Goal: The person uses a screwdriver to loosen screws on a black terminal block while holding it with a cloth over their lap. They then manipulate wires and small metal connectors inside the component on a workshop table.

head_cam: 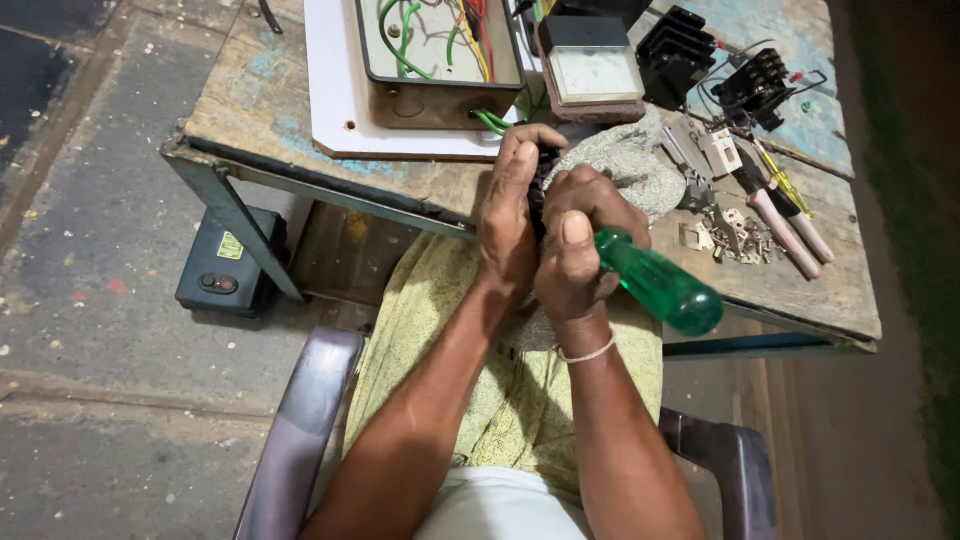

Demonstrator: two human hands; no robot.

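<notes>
My right hand (578,240) is closed around a screwdriver with a translucent green handle (660,285); the handle's butt points toward me and to the right, and its blade is hidden between my hands. My left hand (508,215) wraps a small dark part (540,175), mostly hidden by the fingers, pressed against my right hand at the table's near edge. A grey cloth (630,165) lies under and behind both hands.
On the worn wooden table (260,100) lie a white board (335,90), an open box with coloured wires (440,50), a panel meter (595,70), black heat sinks (675,50), pink-handled pliers (790,230) and small metal parts (740,240). A black box (225,265) sits on the floor.
</notes>
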